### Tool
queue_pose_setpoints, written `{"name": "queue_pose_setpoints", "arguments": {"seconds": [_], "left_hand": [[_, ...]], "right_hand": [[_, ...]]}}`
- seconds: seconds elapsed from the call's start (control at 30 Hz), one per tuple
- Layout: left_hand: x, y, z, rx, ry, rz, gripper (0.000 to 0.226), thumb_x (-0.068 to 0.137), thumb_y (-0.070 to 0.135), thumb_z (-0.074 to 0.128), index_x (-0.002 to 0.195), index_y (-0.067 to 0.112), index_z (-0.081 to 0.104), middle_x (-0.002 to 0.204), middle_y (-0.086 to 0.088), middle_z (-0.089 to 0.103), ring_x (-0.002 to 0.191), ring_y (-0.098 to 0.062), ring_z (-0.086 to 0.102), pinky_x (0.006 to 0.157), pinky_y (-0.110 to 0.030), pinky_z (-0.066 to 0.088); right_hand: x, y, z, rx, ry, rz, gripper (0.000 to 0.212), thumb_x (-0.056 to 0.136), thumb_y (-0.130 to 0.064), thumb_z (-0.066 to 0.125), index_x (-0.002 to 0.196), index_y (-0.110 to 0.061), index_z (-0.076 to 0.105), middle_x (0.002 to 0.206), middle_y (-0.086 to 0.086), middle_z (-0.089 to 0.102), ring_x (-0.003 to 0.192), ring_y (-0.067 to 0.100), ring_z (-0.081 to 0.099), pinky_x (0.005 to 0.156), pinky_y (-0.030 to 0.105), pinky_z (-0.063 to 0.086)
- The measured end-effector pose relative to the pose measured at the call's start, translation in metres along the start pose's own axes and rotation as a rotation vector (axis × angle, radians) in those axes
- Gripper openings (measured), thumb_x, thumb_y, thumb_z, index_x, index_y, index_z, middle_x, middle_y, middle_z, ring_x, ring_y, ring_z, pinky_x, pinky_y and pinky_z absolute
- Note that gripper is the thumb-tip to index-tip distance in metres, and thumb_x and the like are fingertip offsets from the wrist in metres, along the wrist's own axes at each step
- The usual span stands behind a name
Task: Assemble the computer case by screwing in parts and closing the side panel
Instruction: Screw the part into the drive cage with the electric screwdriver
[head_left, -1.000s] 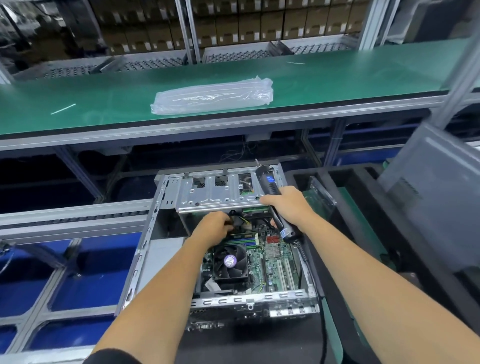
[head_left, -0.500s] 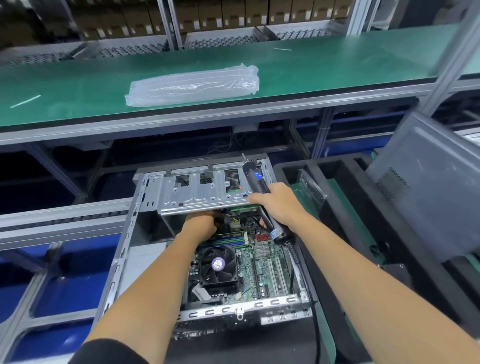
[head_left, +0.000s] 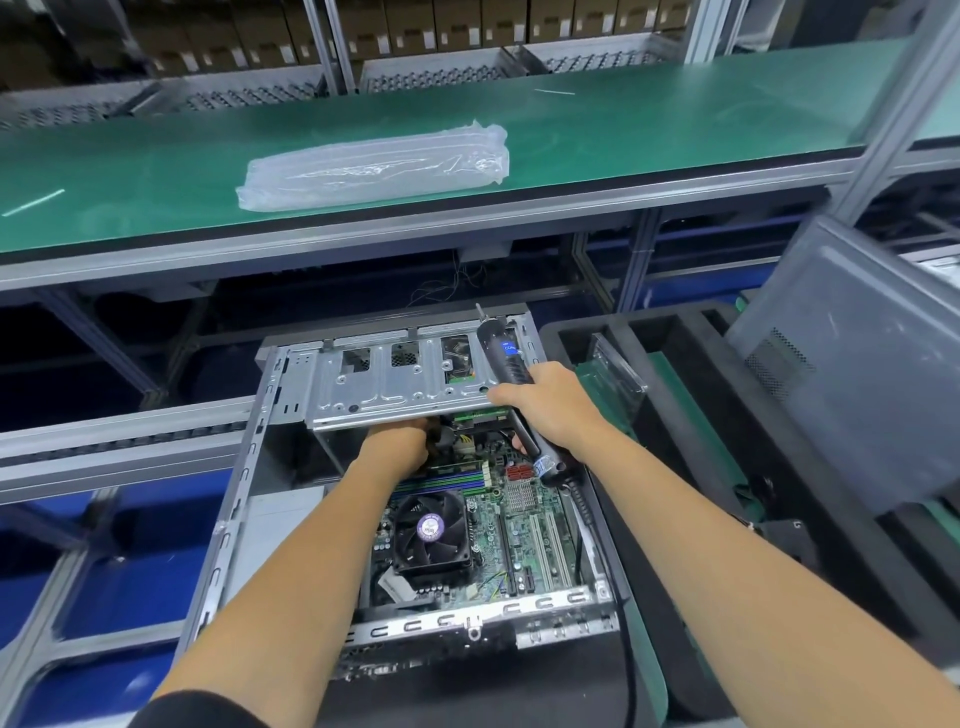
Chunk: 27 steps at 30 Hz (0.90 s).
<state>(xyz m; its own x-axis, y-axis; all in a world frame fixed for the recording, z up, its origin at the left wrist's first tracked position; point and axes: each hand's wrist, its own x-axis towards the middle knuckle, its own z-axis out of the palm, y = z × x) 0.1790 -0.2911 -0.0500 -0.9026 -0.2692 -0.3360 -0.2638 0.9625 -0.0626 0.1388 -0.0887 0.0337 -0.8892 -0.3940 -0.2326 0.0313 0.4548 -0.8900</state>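
The computer case (head_left: 415, 483) lies on its side in the near middle, open upward, on a dark mat just left of a black foam tray (head_left: 675, 415). Its bare metal rear edge (head_left: 467, 618), with punched slot covers, sits nearest. Inside it, the green motherboard (head_left: 519, 519) fills the right half, with a black cooler fan (head_left: 431, 530) bearing a round purple label and pale expansion slots to the fan's right. A bare grey metal floor fills the left half.

Both forearms reach in from the near edge. The left hand (head_left: 397, 441) goes under the silver drive cage (head_left: 395, 379) at the case's far end; its fingers are hidden among the cables there, so the state of its grip cannot be told. The right hand (head_left: 545, 400) rests on the cage's right near corner, its grip clamped round a black electric screwdriver (head_left: 506, 358) with a small blue label, bit pointing far and upward, and a cord (head_left: 623, 623) trailing near along the case's right side.

To the right, a grey side panel (head_left: 857, 364) with a perforated vent patch leans tilted over the foam tray. Farther off, a clear plastic bag (head_left: 374, 166) lies on the green tabletop (head_left: 156, 171), with brown boxes (head_left: 467, 26) stacked beyond.
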Motion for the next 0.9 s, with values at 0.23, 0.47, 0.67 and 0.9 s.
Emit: {"name": "queue_pose_setpoints", "arguments": {"seconds": [0.23,0.47,0.67,0.9], "left_hand": [[0.003,0.003,-0.003,-0.083,-0.055,-0.076,0.009,0.091,0.015,0.045,0.089,0.015,0.054,0.107,-0.011,0.064,0.088,-0.029,0.057,0.07,-0.03,0.042],[0.005,0.008,0.004,0.133,-0.006,0.066,0.034,0.093,0.012,0.045,0.126,0.013,0.049,0.119,-0.012,0.058,0.106,-0.033,0.056,0.083,-0.036,0.045],[0.009,0.01,0.005,0.108,0.004,0.037,0.032,0.09,0.015,0.048,0.121,0.016,0.055,0.123,-0.009,0.057,0.109,-0.031,0.055,0.089,-0.036,0.047],[0.015,0.008,-0.002,-0.079,-0.11,-0.08,0.028,0.094,0.023,0.044,0.119,0.015,0.056,0.109,-0.008,0.058,0.093,-0.027,0.056,0.074,-0.029,0.042]], "right_hand": [[-0.001,-0.001,0.0,0.007,-0.003,0.002,0.036,0.082,-0.023,0.073,0.067,-0.013,0.042,0.063,0.004,0.045,0.065,0.031,0.059,0.061,0.037,0.041],[0.001,0.002,0.0,-0.001,0.004,-0.002,0.038,0.081,-0.023,0.072,0.063,-0.015,0.04,0.058,0.001,0.043,0.061,0.029,0.057,0.059,0.035,0.039],[0.002,0.003,0.0,-0.009,0.026,-0.011,0.042,0.082,-0.023,0.073,0.061,-0.016,0.037,0.054,-0.002,0.039,0.056,0.025,0.051,0.055,0.032,0.036],[0.002,0.003,0.0,0.001,0.013,-0.011,0.038,0.082,-0.024,0.072,0.065,-0.014,0.04,0.061,0.003,0.043,0.06,0.026,0.054,0.058,0.035,0.04]]}}
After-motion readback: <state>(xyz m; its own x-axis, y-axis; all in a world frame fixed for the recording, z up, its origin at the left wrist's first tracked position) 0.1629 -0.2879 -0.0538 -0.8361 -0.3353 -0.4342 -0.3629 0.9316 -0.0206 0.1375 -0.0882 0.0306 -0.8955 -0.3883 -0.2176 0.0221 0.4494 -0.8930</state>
